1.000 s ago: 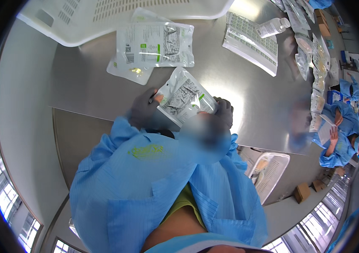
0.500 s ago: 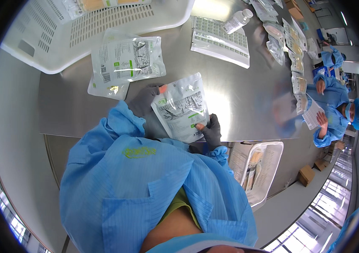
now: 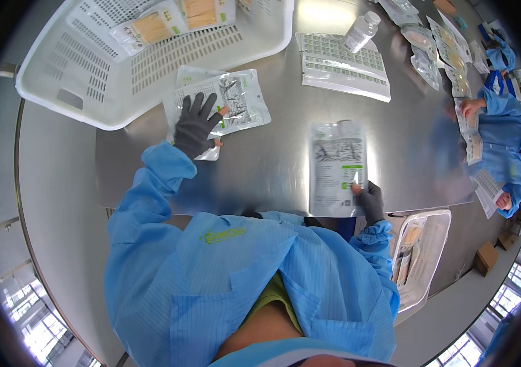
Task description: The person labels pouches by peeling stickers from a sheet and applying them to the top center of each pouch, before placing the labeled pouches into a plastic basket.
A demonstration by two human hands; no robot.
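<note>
Though small, green print (image 3: 352,167) on pouch (image 3: 328,183)

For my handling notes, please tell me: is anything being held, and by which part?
The right hand holds a silver pouch by its lower right edge, thumb on top. The left hand lies spread over another pouch.

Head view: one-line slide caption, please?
Gray-gloved left hand spread over overlapping silvery plastic pouches on a metal table; gray-gloved right hand holding another pouch.
</note>
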